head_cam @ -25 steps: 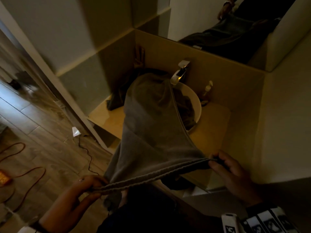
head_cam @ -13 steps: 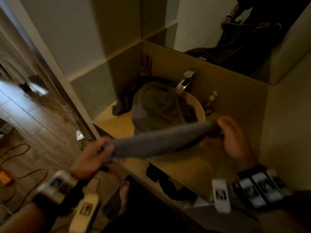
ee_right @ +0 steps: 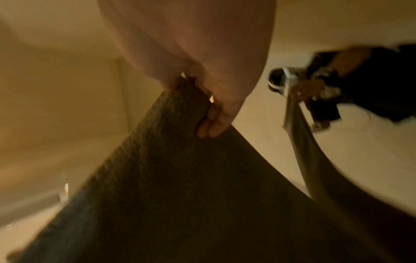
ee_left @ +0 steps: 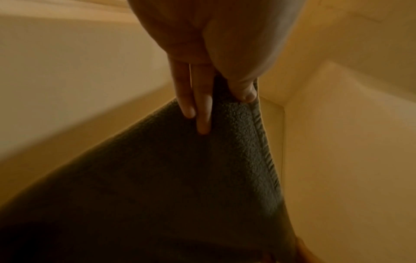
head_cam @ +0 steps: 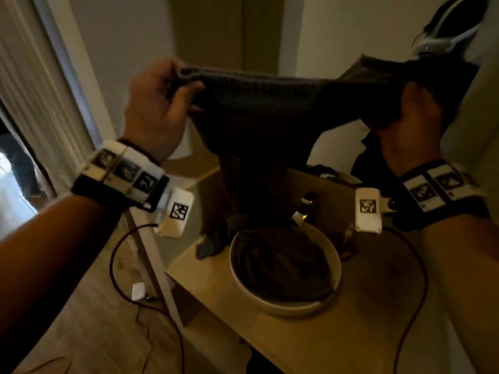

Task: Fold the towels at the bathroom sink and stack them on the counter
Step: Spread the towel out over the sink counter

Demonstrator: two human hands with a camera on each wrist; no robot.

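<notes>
A dark grey towel (head_cam: pixel 259 109) hangs stretched between my two raised hands, high above the sink. My left hand (head_cam: pixel 164 101) pinches its left top corner, thumb in front and fingers behind (ee_left: pixel 203 113). My right hand (head_cam: pixel 405 117) grips the right top corner; in the right wrist view the fingers (ee_right: pixel 209 126) curl round the towel's edge (ee_right: pixel 180 142). The towel's lower part drops toward the round white basin (head_cam: pixel 334 271), which holds more dark towels (head_cam: pixel 280 265). Another dark towel (head_cam: pixel 210 247) lies on the counter at the basin's back left.
The wooden counter (head_cam: pixel 310 341) runs in front of and right of the basin. A chrome faucet (head_cam: pixel 303 209) stands behind it. A mirror (head_cam: pixel 378 36) above reflects me. Cables hang from both wrist devices; a door frame (head_cam: pixel 81 85) and wood floor (head_cam: pixel 94 306) lie left.
Both hands have lifted the towel's top edge from waist height to well above the sink, pulling the towel up off the basin so that it hangs down.
</notes>
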